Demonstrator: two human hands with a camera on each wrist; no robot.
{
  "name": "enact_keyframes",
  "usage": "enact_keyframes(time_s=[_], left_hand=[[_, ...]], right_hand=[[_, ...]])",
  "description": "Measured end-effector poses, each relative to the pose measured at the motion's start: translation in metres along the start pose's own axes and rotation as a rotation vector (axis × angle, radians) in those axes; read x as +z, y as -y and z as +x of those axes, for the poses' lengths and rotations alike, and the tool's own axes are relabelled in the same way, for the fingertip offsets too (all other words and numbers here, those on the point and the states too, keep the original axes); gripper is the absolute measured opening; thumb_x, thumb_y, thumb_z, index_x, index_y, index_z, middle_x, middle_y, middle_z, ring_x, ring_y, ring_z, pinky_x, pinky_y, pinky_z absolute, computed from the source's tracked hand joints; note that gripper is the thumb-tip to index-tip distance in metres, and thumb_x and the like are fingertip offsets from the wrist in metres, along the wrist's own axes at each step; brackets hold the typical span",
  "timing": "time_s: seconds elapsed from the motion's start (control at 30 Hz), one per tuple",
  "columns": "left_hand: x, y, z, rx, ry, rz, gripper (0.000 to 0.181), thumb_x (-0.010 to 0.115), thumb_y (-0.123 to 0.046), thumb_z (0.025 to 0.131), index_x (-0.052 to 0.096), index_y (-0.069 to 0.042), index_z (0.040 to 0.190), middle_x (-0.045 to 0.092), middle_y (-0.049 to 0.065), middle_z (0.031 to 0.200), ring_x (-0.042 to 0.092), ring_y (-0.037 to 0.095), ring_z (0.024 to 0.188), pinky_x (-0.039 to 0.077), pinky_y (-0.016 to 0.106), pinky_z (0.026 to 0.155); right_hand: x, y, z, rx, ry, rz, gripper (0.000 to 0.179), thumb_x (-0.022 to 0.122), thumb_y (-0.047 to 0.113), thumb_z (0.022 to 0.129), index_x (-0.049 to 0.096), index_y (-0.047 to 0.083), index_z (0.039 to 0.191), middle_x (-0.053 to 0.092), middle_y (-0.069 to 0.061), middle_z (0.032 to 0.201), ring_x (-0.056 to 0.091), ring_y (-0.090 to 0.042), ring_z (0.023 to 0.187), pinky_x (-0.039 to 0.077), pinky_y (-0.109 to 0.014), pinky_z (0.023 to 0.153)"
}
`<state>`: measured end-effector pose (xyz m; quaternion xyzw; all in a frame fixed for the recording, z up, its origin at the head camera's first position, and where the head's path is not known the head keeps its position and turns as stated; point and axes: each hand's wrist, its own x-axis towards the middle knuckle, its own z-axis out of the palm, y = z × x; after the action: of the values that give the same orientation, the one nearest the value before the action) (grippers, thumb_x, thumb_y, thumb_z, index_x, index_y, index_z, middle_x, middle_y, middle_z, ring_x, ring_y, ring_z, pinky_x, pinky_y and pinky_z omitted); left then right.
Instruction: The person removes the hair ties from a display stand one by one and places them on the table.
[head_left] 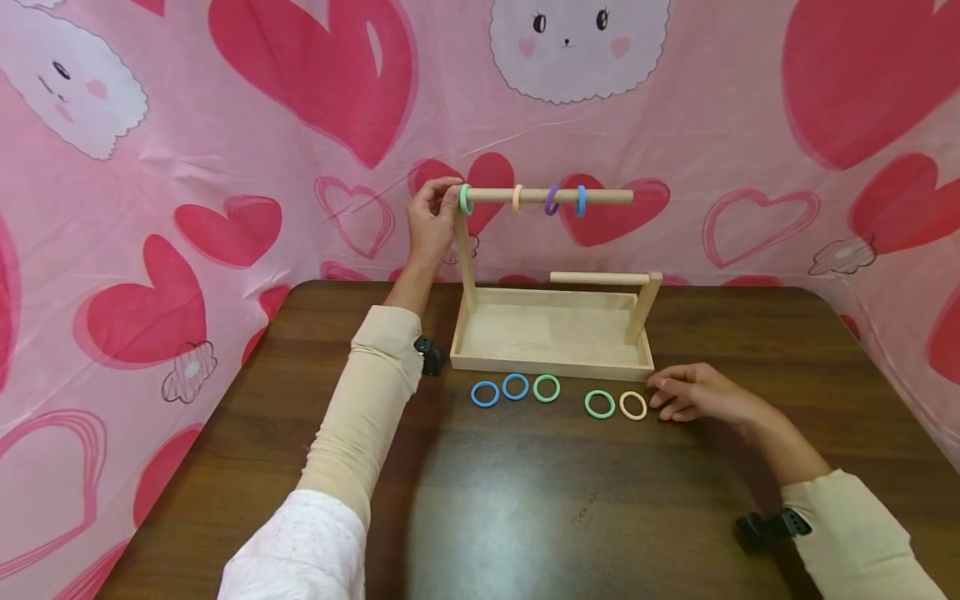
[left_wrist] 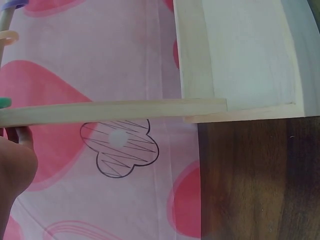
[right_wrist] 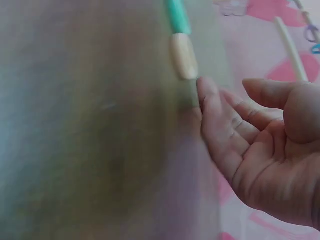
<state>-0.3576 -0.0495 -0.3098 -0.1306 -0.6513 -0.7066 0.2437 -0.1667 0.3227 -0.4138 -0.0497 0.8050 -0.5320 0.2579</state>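
Note:
At the upper left of the wooden stand (head_left: 464, 267), my left hand (head_left: 433, 218) grips the top of the tall post (left_wrist: 115, 111), right beside a mint green ring (head_left: 466, 200) on the upper rod (head_left: 600, 197). Further along that rod hang a peach ring (head_left: 517, 199), a purple ring (head_left: 552, 200) and a blue ring (head_left: 581, 202). My right hand (head_left: 701, 393) is low over the table, its fingers loosely bent with nothing in them. Its fingertips are close to a pale yellow ring (head_left: 633, 406), which shows edge-on in the right wrist view. A green ring (head_left: 599, 404) lies next to that one.
Two blue rings, one (head_left: 485, 394) left of the other (head_left: 515, 387), and another green ring (head_left: 547, 388) lie before the stand's shallow tray (head_left: 555, 369). A shorter rod (head_left: 600, 277) juts left from the right post (head_left: 643, 308). Pink cloth (head_left: 300, 208) hangs behind the table (head_left: 525, 500).

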Motion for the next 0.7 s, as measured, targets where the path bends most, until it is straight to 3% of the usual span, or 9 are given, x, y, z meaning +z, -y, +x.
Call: enact_keyframes(time_s=[0.17, 0.37, 0.47, 0.57, 0.6, 0.7], left_hand=[[0.000, 0.000, 0.000, 0.001, -0.004, 0.001, 0.024, 0.062, -0.005, 0.099, 0.066, 0.012, 0.115, 0.065, -0.011, 0.091, 0.060, 0.000, 0.081, 0.052, 0.016, 0.076], [-0.001, 0.000, 0.000, 0.010, -0.004, -0.009, 0.024, 0.062, -0.004, 0.099, 0.065, 0.012, 0.115, 0.063, -0.014, 0.088, 0.060, 0.000, 0.079, 0.052, 0.016, 0.075], [0.000, 0.001, 0.000, 0.017, -0.001, -0.012, 0.023, 0.061, -0.003, 0.099, 0.065, 0.013, 0.115, 0.062, -0.015, 0.086, 0.059, -0.001, 0.078, 0.052, 0.015, 0.076], [0.000, 0.001, 0.000, 0.019, 0.000, -0.014, 0.024, 0.061, -0.003, 0.099, 0.065, 0.014, 0.115, 0.062, -0.016, 0.085, 0.059, -0.001, 0.078, 0.051, 0.015, 0.076], [0.000, 0.001, 0.000, 0.020, -0.001, -0.014, 0.024, 0.061, -0.003, 0.099, 0.065, 0.014, 0.115, 0.062, -0.016, 0.085, 0.059, -0.001, 0.078, 0.051, 0.015, 0.075], [0.000, 0.001, 0.000, 0.021, -0.002, -0.011, 0.023, 0.061, -0.003, 0.099, 0.065, 0.014, 0.115, 0.062, -0.016, 0.084, 0.059, -0.002, 0.077, 0.050, 0.015, 0.075]], right_hand=[[-0.002, 0.018, -0.001, -0.138, -0.095, -0.102, 0.044, 0.047, 0.014, 0.108, 0.047, -0.021, 0.134, 0.074, 0.005, 0.094, 0.071, -0.004, 0.078, 0.061, -0.026, 0.072], [0.004, 0.042, 0.000, -0.337, -0.149, -0.059, 0.031, 0.051, 0.007, 0.105, 0.054, -0.016, 0.126, 0.074, 0.011, 0.093, 0.072, -0.008, 0.081, 0.062, -0.024, 0.074], [0.006, 0.054, 0.004, -0.420, -0.179, -0.059, 0.023, 0.051, 0.007, 0.105, 0.064, 0.004, 0.124, 0.075, 0.013, 0.095, 0.073, -0.005, 0.083, 0.061, -0.023, 0.074], [0.009, 0.066, 0.009, -0.504, -0.208, -0.030, 0.028, 0.051, 0.006, 0.105, 0.068, 0.025, 0.116, 0.075, 0.014, 0.095, 0.074, -0.003, 0.084, 0.061, -0.021, 0.076], [0.010, 0.070, 0.011, -0.530, -0.207, 0.002, 0.031, 0.050, 0.005, 0.105, 0.067, 0.029, 0.115, 0.076, 0.014, 0.095, 0.074, -0.003, 0.084, 0.061, -0.021, 0.077], [0.013, 0.084, 0.017, -0.597, -0.219, 0.105, 0.029, 0.050, 0.005, 0.105, 0.069, 0.024, 0.115, 0.076, 0.009, 0.094, 0.075, -0.004, 0.083, 0.061, -0.021, 0.078]])
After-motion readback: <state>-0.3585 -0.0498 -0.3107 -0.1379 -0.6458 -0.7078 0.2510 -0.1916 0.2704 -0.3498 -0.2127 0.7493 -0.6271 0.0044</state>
